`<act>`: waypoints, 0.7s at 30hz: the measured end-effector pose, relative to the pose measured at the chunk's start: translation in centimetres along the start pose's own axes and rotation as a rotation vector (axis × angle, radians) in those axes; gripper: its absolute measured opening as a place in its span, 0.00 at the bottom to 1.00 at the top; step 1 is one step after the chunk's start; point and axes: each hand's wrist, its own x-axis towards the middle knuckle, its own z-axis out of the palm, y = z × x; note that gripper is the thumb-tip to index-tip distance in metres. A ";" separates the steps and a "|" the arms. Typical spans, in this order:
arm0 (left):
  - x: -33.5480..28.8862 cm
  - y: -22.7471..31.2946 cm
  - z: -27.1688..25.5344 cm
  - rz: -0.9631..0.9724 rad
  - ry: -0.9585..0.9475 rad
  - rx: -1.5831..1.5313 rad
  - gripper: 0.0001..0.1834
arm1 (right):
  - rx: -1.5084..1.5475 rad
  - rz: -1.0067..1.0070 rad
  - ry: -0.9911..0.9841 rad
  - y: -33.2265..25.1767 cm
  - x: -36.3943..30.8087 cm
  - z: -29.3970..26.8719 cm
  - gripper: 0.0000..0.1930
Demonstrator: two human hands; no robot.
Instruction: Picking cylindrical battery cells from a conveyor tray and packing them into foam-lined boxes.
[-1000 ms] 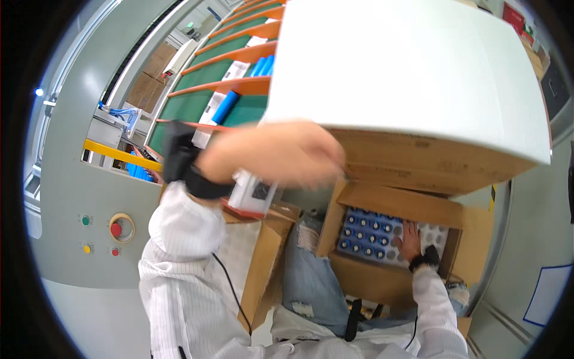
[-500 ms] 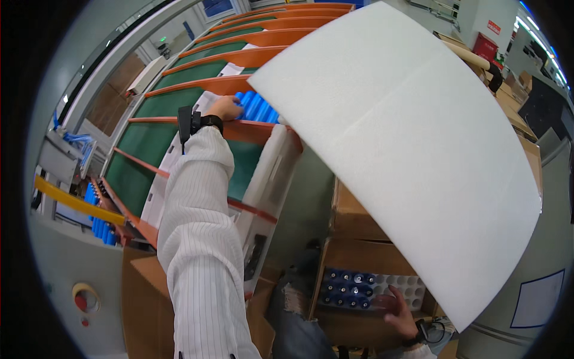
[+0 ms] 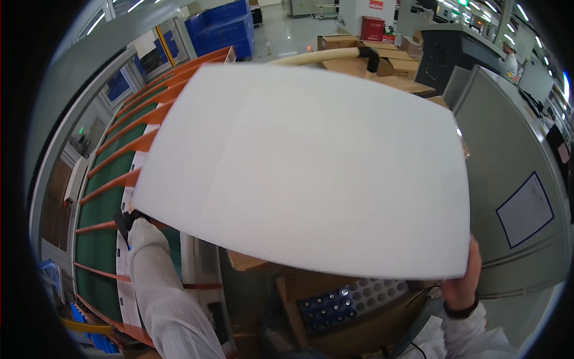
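Right grip [image 3: 461, 288] is touching the white sheet's [image 3: 323, 173] lower right corner; left grip [image 3: 131, 207] is mostly hiding at its left corner (can't tell either's closure). Uneven lifting could be knocking an edge into blue cells [image 3: 327, 309] standing below.

The white sheet [image 3: 311, 167] mostly hides the left grip [image 3: 132, 207].

Left arm [image 3: 164, 287] reaches forward and leftward, nearly straight, left hand [image 3: 132, 207] mostly hidden (its fingers can't be made out); right forearm [image 3: 472, 331] short in view, right hand [image 3: 461, 287] raised, fingers [image 3: 474, 254] upward, gripping
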 end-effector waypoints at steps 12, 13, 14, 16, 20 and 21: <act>-14.4 9.5 -17.8 -0.017 0.208 -1.393 0.17 | -0.454 -0.116 -0.449 -13.1 16.6 5.9 0.27; -16.9 11.5 -19.9 0.036 0.141 -1.419 0.21 | -0.536 -0.107 -0.416 -13.8 19.6 3.8 0.24; -18.7 11.1 -22.2 0.116 0.104 -1.434 0.22 | -0.662 -0.066 -0.427 -14.5 21.3 3.4 0.20; -23.2 11.8 -24.8 0.184 0.044 -1.445 0.24 | -0.695 -0.456 -0.115 -13.9 17.9 4.3 0.20; -39.3 16.7 -27.1 0.583 -0.306 -1.402 0.24 | -0.412 -0.442 -0.486 -9.4 4.5 1.4 0.27; -42.7 18.0 -26.0 0.692 -0.507 -1.373 0.26 | -0.271 -0.326 -0.681 -7.3 1.0 0.6 0.30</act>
